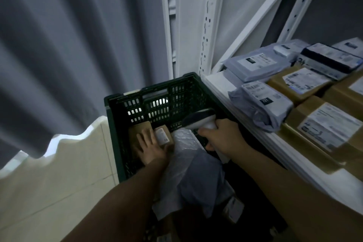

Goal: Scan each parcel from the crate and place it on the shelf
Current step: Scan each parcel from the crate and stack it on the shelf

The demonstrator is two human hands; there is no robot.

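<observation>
Grey curtain hangs in folds at the far left, above a cream tiled floor. Next to it stands a dark green slatted plastic crate. Against its far wall lies a plain cardboard box, and a small brown parcel with a white label sits just beside it. Nearer the camera the crate holds a clear-wrapped parcel and, touching it, a crumpled grey poly mailer. More labelled parcels lie below, too dim to make out.

The left hand reaches into the crate, its fingers straight and spread flat on the cardboard box, grasping nothing. The right hand hovers over the crate's right side, its fingers curled round the handle of a white and dark barcode scanner, whose head points into the crate.

To the right, a white metal shelf carries scanned-looking stock. There are grey mailer bags at its front left corner and brown labelled cartons packed close behind and beside them.
</observation>
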